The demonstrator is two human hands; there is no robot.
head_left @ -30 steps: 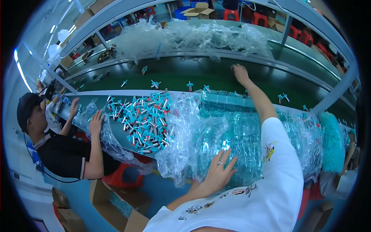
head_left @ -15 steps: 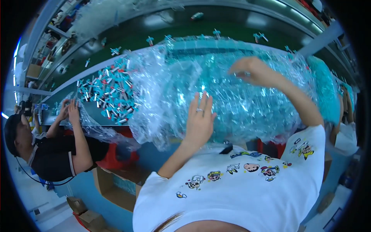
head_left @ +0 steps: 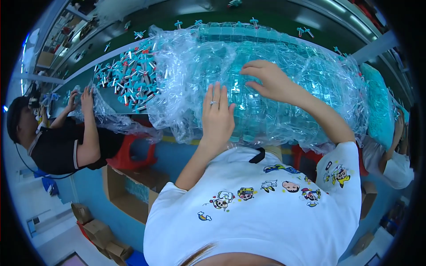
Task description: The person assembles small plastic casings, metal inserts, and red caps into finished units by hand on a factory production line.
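Note:
In front of me lies a wide bundle of see-through turquoise pieces packed in rows, covered by crinkled clear plastic film (head_left: 177, 88). My left hand (head_left: 217, 115) rests flat on the film near the bundle's front middle, fingers stretched out, a ring on one of them. To its right, over the middle of the bundle, is my right hand (head_left: 270, 82). Its fingers are bent with the thumb apart, and I see nothing held between them. Whether the right fingertips touch the film, I cannot tell. Left of the film is a pile of small turquoise-and-silver parts (head_left: 128, 77) with red bits.
A dark green conveyor belt (head_left: 164, 29) runs behind the bundle, with scattered small parts along its near edge. At the left, a co-worker in black (head_left: 62, 148) handles clear film. A red stool (head_left: 133, 153) and an open cardboard box (head_left: 117, 190) stand below. Another turquoise bundle (head_left: 377, 108) lies right.
My right hand has moved left and nearer to my left hand, and its fingers show more clearly. The whole view has shifted, with the table now higher in it.

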